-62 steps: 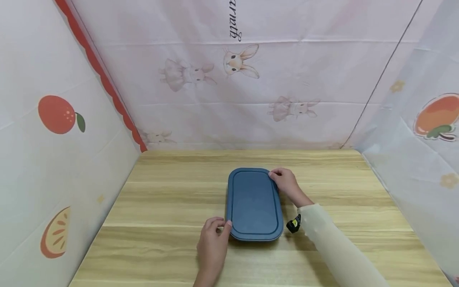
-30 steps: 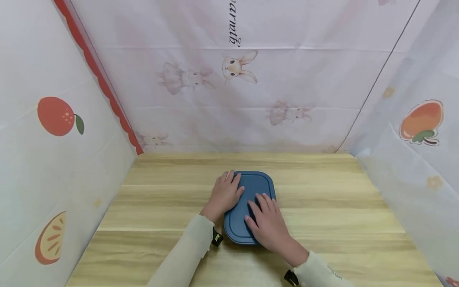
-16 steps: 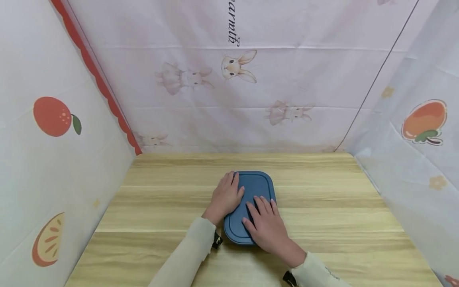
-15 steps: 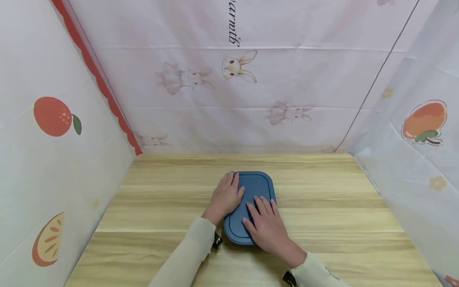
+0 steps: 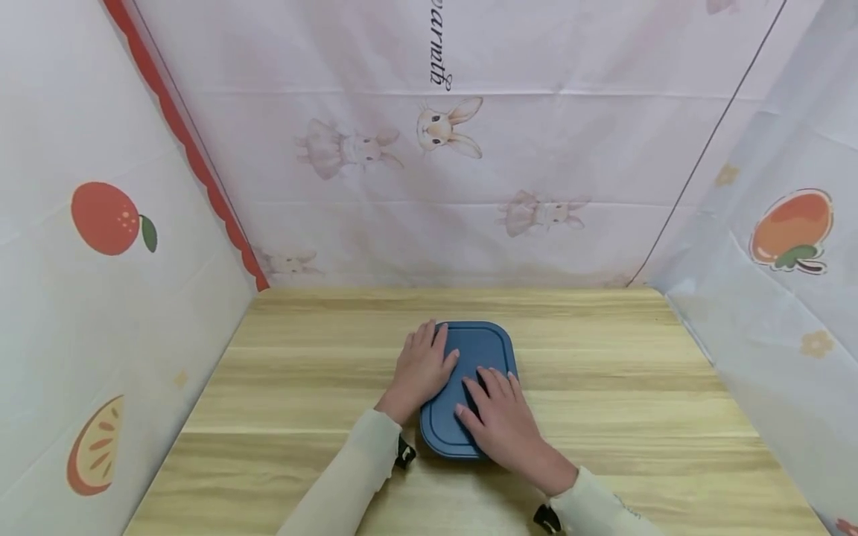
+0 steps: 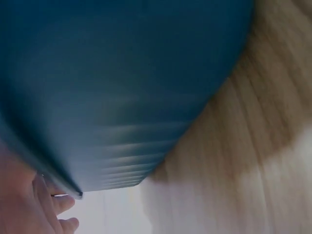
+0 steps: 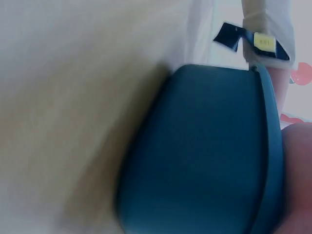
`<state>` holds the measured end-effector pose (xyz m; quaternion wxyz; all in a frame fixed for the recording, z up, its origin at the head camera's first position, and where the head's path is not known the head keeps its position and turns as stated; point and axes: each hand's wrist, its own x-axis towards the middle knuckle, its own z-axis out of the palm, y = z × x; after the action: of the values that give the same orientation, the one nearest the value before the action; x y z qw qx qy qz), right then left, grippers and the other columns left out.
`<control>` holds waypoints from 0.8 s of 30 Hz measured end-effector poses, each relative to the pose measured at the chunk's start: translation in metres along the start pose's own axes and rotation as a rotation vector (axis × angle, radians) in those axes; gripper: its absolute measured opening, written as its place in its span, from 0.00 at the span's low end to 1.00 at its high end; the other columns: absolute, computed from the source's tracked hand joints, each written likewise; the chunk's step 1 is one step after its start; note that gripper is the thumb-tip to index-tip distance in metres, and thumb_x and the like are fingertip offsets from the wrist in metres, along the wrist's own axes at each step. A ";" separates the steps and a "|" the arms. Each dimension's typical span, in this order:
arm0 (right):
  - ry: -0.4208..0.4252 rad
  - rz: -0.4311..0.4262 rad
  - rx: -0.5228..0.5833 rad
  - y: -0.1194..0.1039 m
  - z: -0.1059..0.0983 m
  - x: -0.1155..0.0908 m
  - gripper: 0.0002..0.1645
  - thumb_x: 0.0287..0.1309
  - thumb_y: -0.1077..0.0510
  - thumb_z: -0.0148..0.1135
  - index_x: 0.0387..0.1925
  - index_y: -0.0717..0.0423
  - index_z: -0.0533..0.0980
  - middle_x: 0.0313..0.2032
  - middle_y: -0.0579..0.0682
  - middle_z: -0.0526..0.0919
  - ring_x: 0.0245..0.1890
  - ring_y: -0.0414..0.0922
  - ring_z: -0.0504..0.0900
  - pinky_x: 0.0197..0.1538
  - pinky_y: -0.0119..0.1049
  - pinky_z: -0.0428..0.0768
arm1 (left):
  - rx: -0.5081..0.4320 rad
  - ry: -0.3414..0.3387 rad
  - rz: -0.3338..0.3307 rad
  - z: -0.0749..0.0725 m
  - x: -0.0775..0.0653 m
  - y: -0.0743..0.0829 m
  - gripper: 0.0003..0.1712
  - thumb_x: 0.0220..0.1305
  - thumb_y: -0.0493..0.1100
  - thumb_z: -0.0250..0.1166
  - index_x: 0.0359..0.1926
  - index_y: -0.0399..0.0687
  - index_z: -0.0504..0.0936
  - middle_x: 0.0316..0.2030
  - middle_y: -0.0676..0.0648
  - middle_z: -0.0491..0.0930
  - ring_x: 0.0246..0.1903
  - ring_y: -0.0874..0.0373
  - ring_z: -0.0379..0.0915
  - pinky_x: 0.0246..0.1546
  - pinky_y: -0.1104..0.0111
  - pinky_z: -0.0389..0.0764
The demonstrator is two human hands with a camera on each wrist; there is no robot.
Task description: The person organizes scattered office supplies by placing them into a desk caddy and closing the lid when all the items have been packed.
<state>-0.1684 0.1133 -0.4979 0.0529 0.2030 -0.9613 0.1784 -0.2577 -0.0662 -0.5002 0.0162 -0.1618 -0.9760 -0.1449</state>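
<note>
A blue lidded box (image 5: 469,428) with rounded corners lies lengthwise on the wooden table. My left hand (image 5: 421,372) rests over the far left part of the lid, fingers stretched towards its edge. Lower on the right side, my right hand (image 5: 501,424) lies on the lid with its fingers spread. In the left wrist view the box's side wall (image 6: 122,97) is ridged, and fingertips (image 6: 68,224) show beyond the lid rim. The right wrist view shows the box's smooth wall (image 7: 195,151) under the overhanging lid (image 7: 270,161), a hand (image 7: 297,170) against it.
Wood-grain table top (image 5: 302,372) surrounds the box. A pink rabbit-print cloth (image 5: 402,238) hangs behind, with fruit-print sheets at the left (image 5: 167,313) and right (image 5: 751,298). Both sleeved wrists carry small black devices (image 5: 405,452).
Two seconds ago my hands held opposite corners, left near, right far. Since then the left moved forward and the right drew back, both onto the lid. Over the last second they stay nearly still.
</note>
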 end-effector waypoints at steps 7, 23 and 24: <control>0.002 0.032 0.007 0.028 -0.013 0.035 0.37 0.77 0.40 0.49 0.73 0.61 0.66 0.75 0.66 0.60 0.77 0.64 0.54 0.75 0.63 0.53 | 0.065 0.018 0.071 -0.003 -0.034 0.010 0.41 0.80 0.64 0.44 0.79 0.42 0.56 0.80 0.37 0.47 0.79 0.43 0.42 0.76 0.48 0.51; -0.044 0.100 0.010 0.052 0.005 0.057 0.41 0.78 0.38 0.44 0.77 0.62 0.59 0.79 0.65 0.50 0.79 0.62 0.46 0.75 0.65 0.52 | -0.061 -0.042 0.051 0.011 -0.081 0.029 0.43 0.80 0.68 0.36 0.80 0.44 0.54 0.81 0.42 0.44 0.81 0.48 0.35 0.78 0.48 0.44; -0.043 0.101 0.012 0.052 0.005 0.058 0.41 0.78 0.38 0.44 0.77 0.62 0.59 0.79 0.64 0.50 0.80 0.62 0.46 0.75 0.65 0.52 | -0.064 -0.040 0.050 0.011 -0.081 0.029 0.43 0.80 0.68 0.36 0.80 0.44 0.54 0.81 0.42 0.44 0.81 0.48 0.36 0.77 0.48 0.44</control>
<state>-0.2422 0.1342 -0.5093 0.0221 0.1581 -0.9702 0.1821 -0.1712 -0.0622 -0.5089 -0.0048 -0.1895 -0.9667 -0.1722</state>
